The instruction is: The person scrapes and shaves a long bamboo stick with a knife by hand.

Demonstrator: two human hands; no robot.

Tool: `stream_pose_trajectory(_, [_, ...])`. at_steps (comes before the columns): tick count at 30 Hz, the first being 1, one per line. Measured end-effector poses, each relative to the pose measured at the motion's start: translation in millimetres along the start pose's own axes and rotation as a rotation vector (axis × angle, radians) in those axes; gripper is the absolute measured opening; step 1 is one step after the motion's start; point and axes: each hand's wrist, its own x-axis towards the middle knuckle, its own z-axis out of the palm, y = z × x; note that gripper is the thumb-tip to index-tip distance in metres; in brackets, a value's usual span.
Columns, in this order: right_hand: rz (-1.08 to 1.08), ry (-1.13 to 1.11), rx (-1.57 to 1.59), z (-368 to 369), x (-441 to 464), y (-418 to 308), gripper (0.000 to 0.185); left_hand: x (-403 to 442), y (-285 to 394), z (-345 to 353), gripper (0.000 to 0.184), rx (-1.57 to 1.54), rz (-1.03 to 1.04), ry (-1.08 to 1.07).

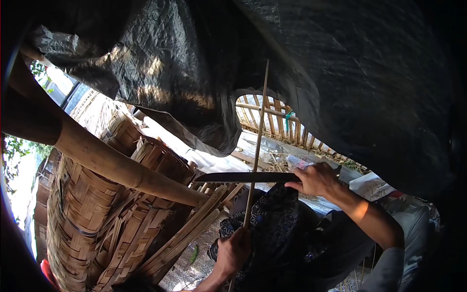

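My right hand (317,179) is wrapped round the grip of a machete (228,177). Its long dark blade points left and crosses a thin bamboo strip (263,113); whether the edge bites into the strip or only rests against it, I cannot tell. Lower down, my left hand (234,250) grips the strip, which runs up at a slight tilt past the blade. Behind the blade and strip lies a dark patterned cloth (262,214) over my lap.
Rolled woven bamboo mats (85,204) stand at the left, behind a thick bamboo pole (112,158). Split bamboo pieces (185,233) lean beside them. A black plastic sheet (369,87) hangs overhead, low over the strip's tip. Beyond its gap shows a bamboo fence (272,119).
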Motion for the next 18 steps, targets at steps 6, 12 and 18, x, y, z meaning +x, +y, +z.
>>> stream_pose_trajectory(6, [-0.298,0.138,0.143,1.7,-23.4,-42.9,0.061,-0.3,-0.3,9.3,0.005,0.046,0.0,0.006])
stream_pose_trajectory(12, [0.106,-0.019,0.04,-2.6,7.6,-1.0,0.056,-7.5,6.3,0.4,0.003,0.082,-0.018,-0.042])
stream_pose_trajectory(18, [0.078,-0.032,0.009,-23.1,-4.9,-2.4,0.051,0.1,3.5,4.4,0.008,0.045,0.07,0.04])
